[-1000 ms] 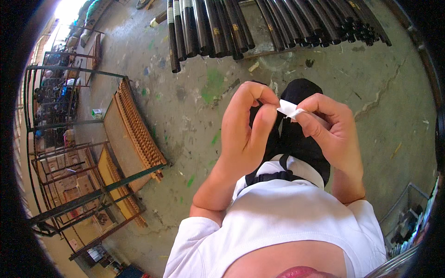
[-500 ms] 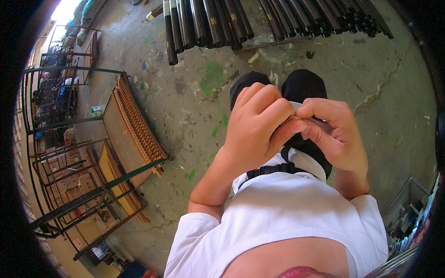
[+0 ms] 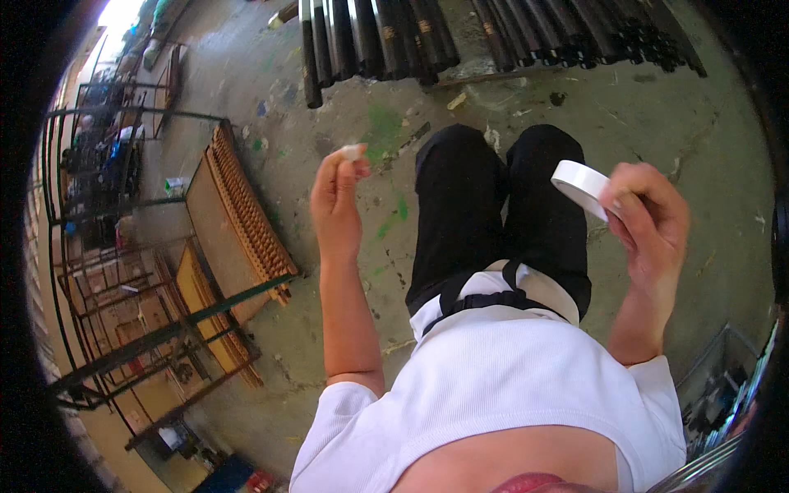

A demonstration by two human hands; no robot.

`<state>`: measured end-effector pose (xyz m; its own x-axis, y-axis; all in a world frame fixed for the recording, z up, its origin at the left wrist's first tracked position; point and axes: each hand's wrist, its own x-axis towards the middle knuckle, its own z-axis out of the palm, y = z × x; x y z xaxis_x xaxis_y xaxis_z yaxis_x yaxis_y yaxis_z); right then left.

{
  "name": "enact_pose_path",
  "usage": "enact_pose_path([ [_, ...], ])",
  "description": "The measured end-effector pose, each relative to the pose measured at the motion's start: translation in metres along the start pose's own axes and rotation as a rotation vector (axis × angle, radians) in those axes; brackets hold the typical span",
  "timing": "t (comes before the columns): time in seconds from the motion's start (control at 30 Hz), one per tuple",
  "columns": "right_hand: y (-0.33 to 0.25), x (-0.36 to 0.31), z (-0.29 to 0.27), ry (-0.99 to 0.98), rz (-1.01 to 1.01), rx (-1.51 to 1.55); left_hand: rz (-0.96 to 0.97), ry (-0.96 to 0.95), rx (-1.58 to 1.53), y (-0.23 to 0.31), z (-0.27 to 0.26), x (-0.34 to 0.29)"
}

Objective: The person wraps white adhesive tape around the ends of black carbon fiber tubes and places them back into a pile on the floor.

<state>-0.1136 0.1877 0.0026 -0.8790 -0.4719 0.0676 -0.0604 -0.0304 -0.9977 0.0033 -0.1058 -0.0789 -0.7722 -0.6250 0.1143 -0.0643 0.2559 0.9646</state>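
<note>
In my right hand point(image 3: 649, 214), closed around its near edge, is a roll of white tape point(image 3: 582, 182). It is held out over the floor beside my right knee, tilted so that its outer band shows. My left hand point(image 3: 339, 193) is raised well apart on the left, its thumb and fingertips pinched on a small white piece point(image 3: 352, 153), which looks like a bit of tape. Between the hands are my black trousers point(image 3: 460, 205), with a black strap point(image 3: 501, 302) across the waist.
Bundles of long black tubes point(image 3: 378, 41) lie on the floor ahead. To the left stands a dark metal rack point(image 3: 156, 349) with brown boards point(image 3: 234, 214) that have a ridged edge. A wire-sided container point(image 3: 723, 361) sits at the lower right. The concrete floor point(image 3: 320, 320) is stained and cracked.
My hands were together in front of my knees and have moved apart, the left to the left and the right to the right. The tape roll, mostly hidden before, now shows.
</note>
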Motion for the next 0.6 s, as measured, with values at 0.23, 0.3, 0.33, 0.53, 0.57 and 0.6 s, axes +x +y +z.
enact_pose_path([
  [0.23,0.03,0.002,0.024,-0.048,0.154,0.132,0.018,0.034,-0.063,0.003,-0.01,-0.033],
  [0.3,0.029,0.002,0.029,-0.064,0.161,0.091,-0.045,0.008,-0.036,-0.001,-0.028,-0.041],
  [0.33,0.03,0.003,0.029,-0.084,0.168,0.082,-0.1,-0.026,-0.055,-0.004,-0.04,-0.043],
  [0.53,0.042,0.007,0.027,-0.164,0.182,0.046,0.0,-0.001,1.157,-0.021,-0.07,-0.048],
  [0.57,0.041,0.007,0.028,-0.185,0.205,0.022,-0.005,0.028,1.615,-0.027,-0.08,-0.048],
  [0.6,0.04,0.008,0.032,-0.203,0.228,-0.001,-0.03,0.028,1.464,-0.027,-0.089,-0.048],
])
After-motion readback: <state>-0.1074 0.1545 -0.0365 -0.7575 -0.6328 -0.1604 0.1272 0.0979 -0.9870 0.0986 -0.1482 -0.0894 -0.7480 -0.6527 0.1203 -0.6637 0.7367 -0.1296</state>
